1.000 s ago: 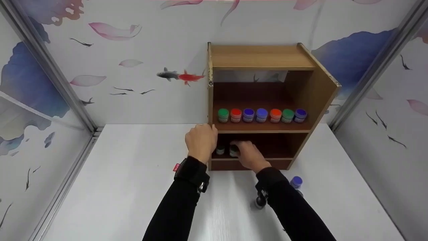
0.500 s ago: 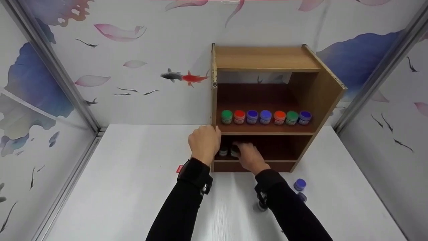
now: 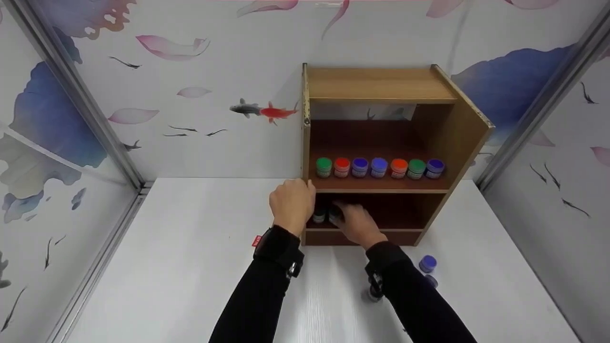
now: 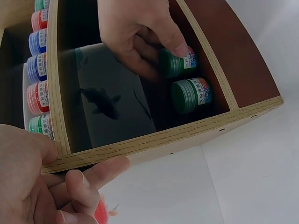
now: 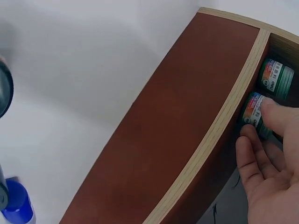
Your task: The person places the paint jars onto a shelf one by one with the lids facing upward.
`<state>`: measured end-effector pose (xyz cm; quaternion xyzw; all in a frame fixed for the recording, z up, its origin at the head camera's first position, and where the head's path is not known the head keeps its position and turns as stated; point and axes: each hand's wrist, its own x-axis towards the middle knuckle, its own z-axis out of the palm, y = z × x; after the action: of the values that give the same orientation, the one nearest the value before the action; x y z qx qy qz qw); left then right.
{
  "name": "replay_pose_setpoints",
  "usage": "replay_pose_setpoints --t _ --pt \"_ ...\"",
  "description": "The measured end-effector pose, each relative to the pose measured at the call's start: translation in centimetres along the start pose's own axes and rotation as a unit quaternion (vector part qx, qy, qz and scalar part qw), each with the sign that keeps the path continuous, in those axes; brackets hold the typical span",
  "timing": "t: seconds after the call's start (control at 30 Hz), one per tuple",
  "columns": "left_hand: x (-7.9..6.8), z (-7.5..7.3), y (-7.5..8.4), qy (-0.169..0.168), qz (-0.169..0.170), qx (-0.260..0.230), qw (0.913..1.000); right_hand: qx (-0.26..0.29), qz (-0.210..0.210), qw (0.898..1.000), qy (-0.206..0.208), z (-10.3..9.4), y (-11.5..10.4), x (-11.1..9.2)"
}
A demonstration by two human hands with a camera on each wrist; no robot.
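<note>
R hand [image 3: 357, 224] pinched grn jar [image 3: 334, 217], twin [image 3: 319, 217] at 9 o'clock; L hand [image 3: 291, 205] gripped cabinet [image 3: 371, 136]. Level hold was advisable.

I am getting bright, soft light across the table [image 3: 200, 267] in the head view, with a pale sheen glowing between the sleeves [image 3: 252, 295]. The lower shelf [image 3: 398, 209] is lying in shadow, dulling its jars [image 3: 319, 217]. Both wrist views are running dimmer and greyer, and lens distortion is bowing the cabinet [image 5: 154, 130]
</note>
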<state>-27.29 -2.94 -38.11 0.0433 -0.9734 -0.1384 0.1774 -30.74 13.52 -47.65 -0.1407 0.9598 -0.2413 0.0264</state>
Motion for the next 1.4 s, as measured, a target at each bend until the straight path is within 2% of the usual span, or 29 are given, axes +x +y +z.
replay_pose_setpoints --t 0.3,0.63,0.73,0.93,1.13,1.4 --pt "0.0 -0.1 0.1 -0.023 -0.007 -0.006 0.9997 -0.002 -0.006 1.0 0.019 -2.0 1.1 -1.2" --pt "0.1 0.0 -0.6 -0.042 -0.007 -0.01 0.9991 -0.02 -0.016 1.0 -0.001 -3.5 2.9 -3.5" --pt "0.1 -0.1 -0.7 -0.04 -0.005 -0.008 0.9991 -0.027 -0.032 0.999 -0.023 -3.6 3.3 -4.3" --pt "0.2 -0.2 -0.7 -0.037 0.0 -0.006 0.9993 -0.045 -0.046 0.993 -0.1 -3.5 3.6 -6.2" --pt "0.2 -0.2 -0.5 -0.043 -0.001 -0.005 0.9991 -0.056 -0.021 0.987 -0.151 -2.9 3.8 -8.1" --pt "0.0 -0.1 0.1 -0.047 0.005 -0.009 0.9988 -0.066 0.001 0.982 -0.179 -1.6 4.4 -10.5"
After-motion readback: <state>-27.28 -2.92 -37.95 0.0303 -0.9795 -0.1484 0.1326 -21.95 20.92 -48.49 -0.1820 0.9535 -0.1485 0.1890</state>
